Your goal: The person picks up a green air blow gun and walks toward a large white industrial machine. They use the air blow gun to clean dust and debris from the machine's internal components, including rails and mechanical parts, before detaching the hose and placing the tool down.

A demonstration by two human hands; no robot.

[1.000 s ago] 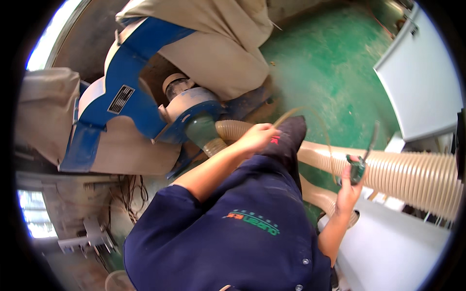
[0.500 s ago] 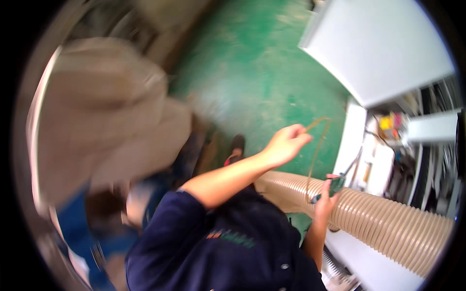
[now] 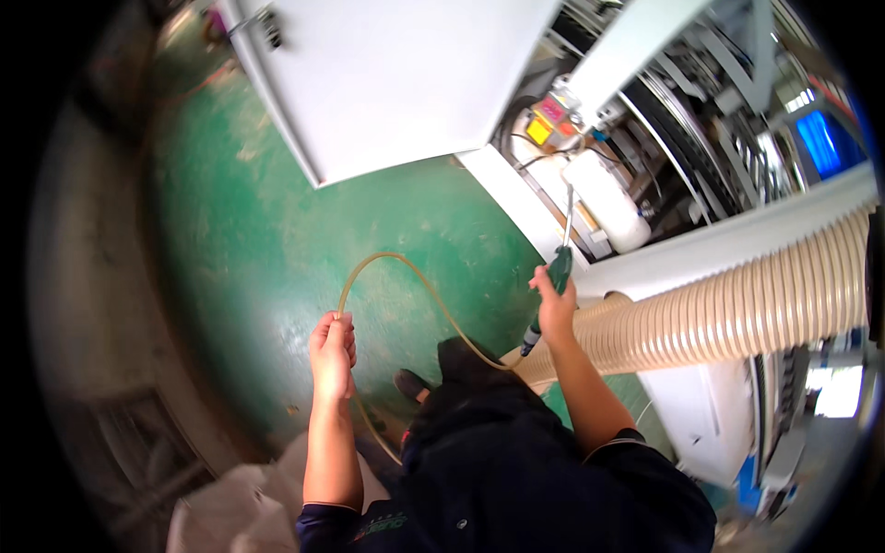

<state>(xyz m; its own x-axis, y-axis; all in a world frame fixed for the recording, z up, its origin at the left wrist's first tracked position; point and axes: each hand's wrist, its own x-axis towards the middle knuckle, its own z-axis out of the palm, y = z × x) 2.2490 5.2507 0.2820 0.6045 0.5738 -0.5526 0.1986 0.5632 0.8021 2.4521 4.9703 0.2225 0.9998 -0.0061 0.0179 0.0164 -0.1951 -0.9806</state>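
A green air blow gun with a long thin metal nozzle lies in my right hand, whose fingers are wrapped round its body. The nozzle points away from me, toward an open machine cabinet. From the gun's near end a thin yellowish air hose rises in a loop over to my left hand. The left fingers are closed round the hose, and its other length hangs below that hand toward my body. Part of the gun's grip is hidden by my right hand.
A white cabinet door stands open ahead. Inside the cabinet are a white cylinder, a box with yellow and pink labels and cables. A thick ribbed beige duct runs along the right. Beige sacking lies at lower left, above green floor.
My view has swung right, toward the open cabinet. My hands are farther apart, the hose loop is wider, and the gun stays in my right hand.
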